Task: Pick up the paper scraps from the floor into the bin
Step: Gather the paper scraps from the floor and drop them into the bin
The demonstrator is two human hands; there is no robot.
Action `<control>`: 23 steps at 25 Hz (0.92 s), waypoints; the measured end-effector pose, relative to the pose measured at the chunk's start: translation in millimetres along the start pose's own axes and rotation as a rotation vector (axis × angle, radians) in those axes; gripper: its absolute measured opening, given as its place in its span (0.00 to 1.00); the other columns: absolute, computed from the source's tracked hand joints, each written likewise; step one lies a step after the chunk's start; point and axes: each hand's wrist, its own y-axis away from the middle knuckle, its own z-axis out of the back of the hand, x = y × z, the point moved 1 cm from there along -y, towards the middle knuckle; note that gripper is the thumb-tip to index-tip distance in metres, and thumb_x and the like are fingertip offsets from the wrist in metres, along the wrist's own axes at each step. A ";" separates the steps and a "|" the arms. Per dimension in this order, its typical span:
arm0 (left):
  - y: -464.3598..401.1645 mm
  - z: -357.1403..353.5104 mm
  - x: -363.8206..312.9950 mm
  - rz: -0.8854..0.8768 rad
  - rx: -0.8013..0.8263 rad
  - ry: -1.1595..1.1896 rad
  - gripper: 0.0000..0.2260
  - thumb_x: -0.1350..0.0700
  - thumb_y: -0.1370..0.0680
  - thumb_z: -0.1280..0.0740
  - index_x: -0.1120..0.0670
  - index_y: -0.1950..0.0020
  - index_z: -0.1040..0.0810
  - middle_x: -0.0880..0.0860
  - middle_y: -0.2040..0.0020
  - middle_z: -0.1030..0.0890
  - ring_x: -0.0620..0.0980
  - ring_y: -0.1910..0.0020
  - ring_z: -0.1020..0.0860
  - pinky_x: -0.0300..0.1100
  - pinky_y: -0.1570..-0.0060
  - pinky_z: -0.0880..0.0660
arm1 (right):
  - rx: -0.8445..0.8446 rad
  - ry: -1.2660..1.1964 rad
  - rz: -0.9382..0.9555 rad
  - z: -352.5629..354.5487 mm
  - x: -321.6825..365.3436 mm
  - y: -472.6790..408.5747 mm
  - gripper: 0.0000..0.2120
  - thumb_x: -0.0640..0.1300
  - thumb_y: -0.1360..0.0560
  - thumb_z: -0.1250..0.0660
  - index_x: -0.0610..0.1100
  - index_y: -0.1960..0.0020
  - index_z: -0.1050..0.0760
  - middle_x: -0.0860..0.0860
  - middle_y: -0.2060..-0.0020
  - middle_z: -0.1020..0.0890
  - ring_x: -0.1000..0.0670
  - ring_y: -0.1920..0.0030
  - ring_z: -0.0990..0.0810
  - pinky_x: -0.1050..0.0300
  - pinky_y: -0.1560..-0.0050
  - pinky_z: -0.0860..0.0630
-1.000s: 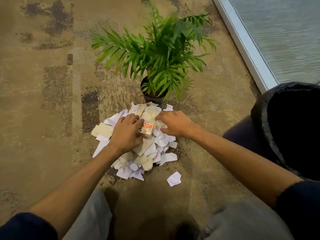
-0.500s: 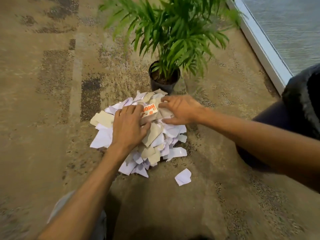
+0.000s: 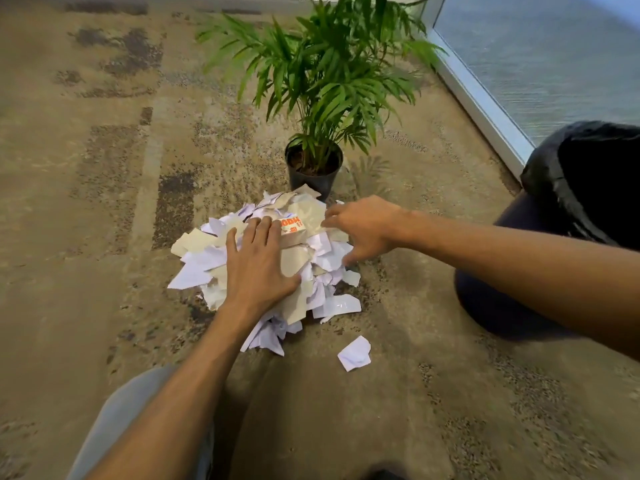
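Both your hands meet the paper scraps: left hand pressing flat, right hand pinching, grip clamped on them, beside the bin.

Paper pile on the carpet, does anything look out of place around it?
One white paper scrap lies alone on the carpet, apart from the heap of white and beige paper scraps that both hands are on.

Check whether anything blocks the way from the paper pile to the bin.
Nothing visible does. Bare carpet lies between the paper pile and the bin. The potted plant stands behind the pile, off that path.
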 end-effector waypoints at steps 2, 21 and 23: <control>-7.7 -5.3 -0.5 0.013 -0.020 -0.002 0.39 0.34 0.30 0.38 0.56 0.26 0.37 0.55 0.26 0.35 0.56 0.26 0.39 0.59 0.28 0.50 | -0.028 0.020 -0.027 -9.9 -5.2 2.1 0.45 0.70 0.30 0.34 0.48 0.22 0.43 0.49 0.25 0.37 0.45 0.32 0.28 0.49 0.47 0.23; -14.4 7.4 15.8 0.013 -0.115 0.088 0.20 0.51 0.27 0.31 0.58 0.38 0.25 0.56 0.46 0.20 0.58 0.46 0.23 0.49 0.52 0.30 | -0.120 0.177 -0.028 -25.2 22.7 -42.1 0.20 0.55 0.21 0.40 0.41 0.37 0.31 0.44 0.50 0.20 0.44 0.52 0.20 0.52 0.62 0.28; -13.7 11.1 16.4 0.043 -0.146 0.134 0.17 0.52 0.27 0.31 0.57 0.41 0.25 0.56 0.52 0.19 0.59 0.53 0.23 0.46 0.60 0.33 | -0.154 0.169 -0.036 -18.2 23.9 -43.8 0.13 0.46 0.20 0.43 0.40 0.41 0.28 0.46 0.55 0.19 0.44 0.56 0.20 0.53 0.65 0.30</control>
